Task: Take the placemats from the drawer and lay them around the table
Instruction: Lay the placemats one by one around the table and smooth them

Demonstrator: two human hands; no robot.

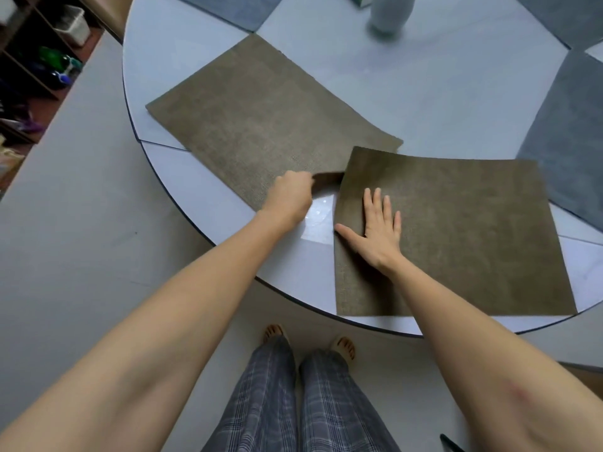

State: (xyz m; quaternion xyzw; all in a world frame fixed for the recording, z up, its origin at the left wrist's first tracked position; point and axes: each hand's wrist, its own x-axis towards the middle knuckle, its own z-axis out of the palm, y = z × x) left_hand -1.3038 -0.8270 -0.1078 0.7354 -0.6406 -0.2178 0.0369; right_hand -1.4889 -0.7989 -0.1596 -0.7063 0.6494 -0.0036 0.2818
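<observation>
Two brown mats on rnd white table.

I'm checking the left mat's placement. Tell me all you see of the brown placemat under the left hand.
The left brown placemat is an olive-brown, woven-looking rectangle lying skewed on the round table. The left hand pinches its near corner, lifting it slightly. Its right corner tucks under the right brown placemat.
</observation>
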